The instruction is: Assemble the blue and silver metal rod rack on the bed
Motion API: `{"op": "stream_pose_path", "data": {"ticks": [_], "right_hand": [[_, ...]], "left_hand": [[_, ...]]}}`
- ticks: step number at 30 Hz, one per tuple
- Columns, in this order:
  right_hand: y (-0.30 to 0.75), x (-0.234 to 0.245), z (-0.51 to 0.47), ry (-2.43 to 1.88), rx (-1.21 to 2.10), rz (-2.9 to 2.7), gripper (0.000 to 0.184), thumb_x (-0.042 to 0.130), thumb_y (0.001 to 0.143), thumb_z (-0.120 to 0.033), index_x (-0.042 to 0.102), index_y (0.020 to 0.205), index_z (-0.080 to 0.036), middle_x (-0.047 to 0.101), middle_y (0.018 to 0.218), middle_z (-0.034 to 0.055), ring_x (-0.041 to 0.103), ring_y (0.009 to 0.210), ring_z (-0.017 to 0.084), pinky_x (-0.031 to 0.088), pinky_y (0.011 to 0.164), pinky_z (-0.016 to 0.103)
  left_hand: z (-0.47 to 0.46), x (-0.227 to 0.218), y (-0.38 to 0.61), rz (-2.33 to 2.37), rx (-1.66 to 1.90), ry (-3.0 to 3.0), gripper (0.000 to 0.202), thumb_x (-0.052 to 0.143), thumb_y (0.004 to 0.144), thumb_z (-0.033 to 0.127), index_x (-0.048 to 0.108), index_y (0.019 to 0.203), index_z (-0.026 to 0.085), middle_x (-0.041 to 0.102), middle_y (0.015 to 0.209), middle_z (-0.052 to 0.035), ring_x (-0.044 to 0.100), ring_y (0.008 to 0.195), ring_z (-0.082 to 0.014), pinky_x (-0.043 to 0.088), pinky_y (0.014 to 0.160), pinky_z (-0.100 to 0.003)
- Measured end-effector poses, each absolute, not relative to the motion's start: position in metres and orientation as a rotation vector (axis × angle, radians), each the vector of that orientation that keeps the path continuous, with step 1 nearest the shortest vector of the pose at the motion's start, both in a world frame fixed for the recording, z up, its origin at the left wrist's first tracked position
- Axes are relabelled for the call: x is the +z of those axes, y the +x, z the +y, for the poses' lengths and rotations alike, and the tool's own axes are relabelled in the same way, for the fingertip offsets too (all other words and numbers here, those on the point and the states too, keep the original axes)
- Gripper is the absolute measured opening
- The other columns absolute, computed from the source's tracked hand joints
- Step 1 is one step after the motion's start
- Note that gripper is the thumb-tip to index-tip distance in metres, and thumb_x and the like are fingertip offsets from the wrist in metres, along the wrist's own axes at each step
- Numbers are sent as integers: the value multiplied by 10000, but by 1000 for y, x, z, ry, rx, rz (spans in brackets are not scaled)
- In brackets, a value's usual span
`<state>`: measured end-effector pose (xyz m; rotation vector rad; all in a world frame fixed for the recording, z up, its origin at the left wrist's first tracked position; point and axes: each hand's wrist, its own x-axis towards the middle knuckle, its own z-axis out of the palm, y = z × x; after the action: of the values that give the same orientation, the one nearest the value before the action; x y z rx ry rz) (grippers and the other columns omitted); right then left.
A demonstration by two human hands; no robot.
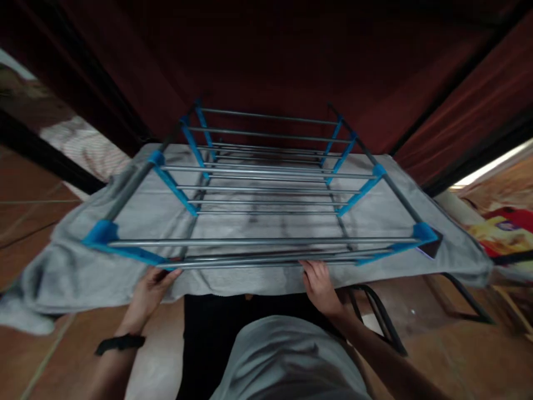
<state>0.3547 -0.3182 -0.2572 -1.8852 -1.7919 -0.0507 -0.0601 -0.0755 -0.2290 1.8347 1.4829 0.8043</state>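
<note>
A tiered shoe rack (266, 190) of grey metal tubes and blue plastic side brackets lies across a table covered with a grey cloth. My left hand (153, 284) pinches the lower end of the front left blue bracket (137, 254), where a tube meets it. On the right, my right hand (320, 284) has its fingers curled over the lowest front tube (250, 263). The front right bracket (395, 248) is untouched. My fingertips are partly hidden behind the tubes.
Under the rack, the grey cloth (120, 208) drapes over the table edges. A small dark flat object (431, 244) lies by the right front corner. A dark red surface (266, 61) rises behind. A black-framed chair (378, 311) stands at the lower right, near colourful fabric (506, 233).
</note>
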Motion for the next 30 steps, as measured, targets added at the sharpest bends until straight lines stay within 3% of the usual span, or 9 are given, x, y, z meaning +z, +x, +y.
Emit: {"op": "stream_pose_path", "data": {"ticks": [4, 14, 23, 30], "right_hand": [[346, -258, -291, -1874, -110, -2100, 365, 429, 988, -158, 558, 1328, -181, 672, 1184, 110, 606, 1070, 260, 453, 967, 445], [336, -260, -259, -2044, -29, -2352, 294, 414, 1039, -308, 684, 1156, -303, 754, 975, 37, 699, 747, 179, 490, 683, 292], [342, -260, -260, -2002, 66, -2316, 349, 391, 1030, -319, 697, 1198, -299, 758, 1011, 52, 717, 807, 199, 502, 706, 295], [342, -258, -259, -1959, 49, -2278, 349, 400, 1036, -350, 688, 1227, -301, 760, 1001, 48, 717, 831, 200, 499, 751, 297]], "left_hand": [[-77, -234, -63, 1389, 849, 1730, 514, 729, 671, 615, 723, 957, 188, 726, 1030, -96, 668, 989, -289, 535, 959, -484], [-82, -244, -64, 1399, 916, 1779, 415, 713, 741, 528, 725, 992, 197, 698, 1069, -96, 672, 947, -261, 556, 887, -416], [-84, -240, -61, 1407, 933, 1845, 302, 710, 782, 495, 713, 832, 198, 710, 985, -85, 656, 935, -255, 543, 896, -391], [-87, -250, -59, 1399, 967, 1811, 325, 664, 828, 457, 710, 988, 179, 693, 1010, -96, 673, 909, -239, 567, 837, -370]]}}
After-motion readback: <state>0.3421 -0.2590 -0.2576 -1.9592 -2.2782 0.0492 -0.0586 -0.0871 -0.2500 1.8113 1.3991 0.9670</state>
